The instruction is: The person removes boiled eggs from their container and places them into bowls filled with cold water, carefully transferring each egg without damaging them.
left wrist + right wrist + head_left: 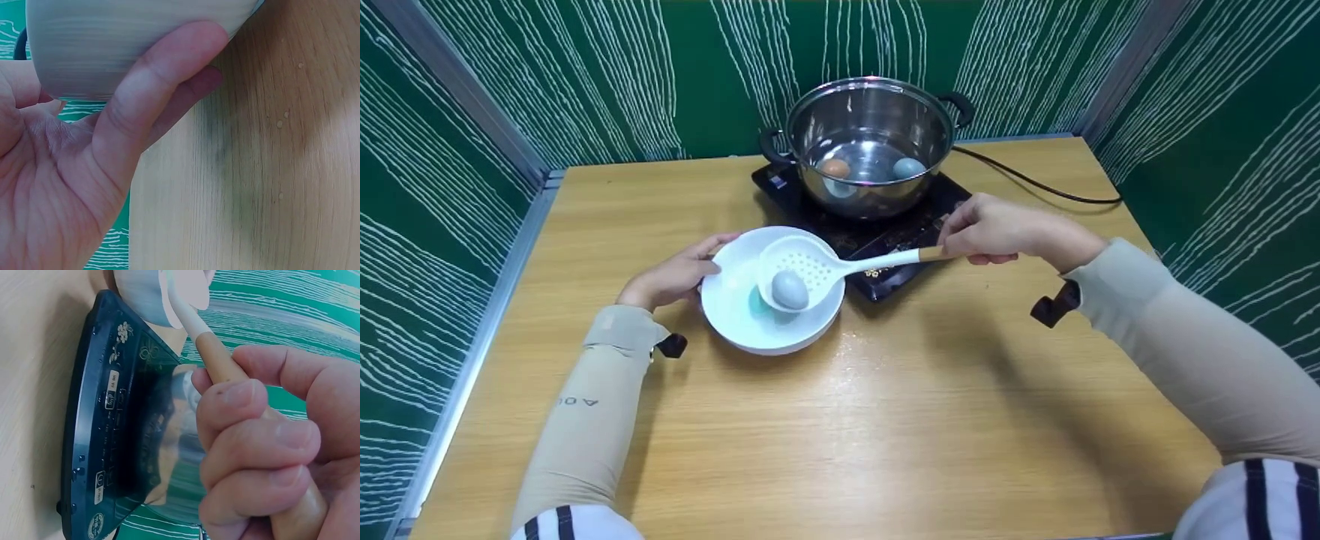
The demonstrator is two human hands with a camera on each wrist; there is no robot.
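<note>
My right hand (pixel 986 229) grips the wooden handle (pixel 225 363) of a white slotted ladle (pixel 877 262), fingers curled round it. A pale bluish egg (pixel 790 289) lies in the perforated ladle head, which is over the inside of a white bowl (pixel 727 311). Beside the ladle head, a teal rounded patch shows inside the bowl, partly hidden. At the bowl's left side, my left hand (pixel 679 274) holds it; the left wrist view shows the thumb (pixel 163 70) along the outer wall. Behind stands a steel pot (pixel 877 196) with a brown egg (pixel 835 168) and a bluish egg (pixel 910 168).
The pot sits on a black induction cooker (pixel 896 281), whose front edge is just right of the bowl. A black cable (pixel 1035 182) runs off to the right. Water drops (pixel 279 124) dot the wooden table (pixel 840 450). Green patterned walls (pixel 585 82) enclose the table's back and sides.
</note>
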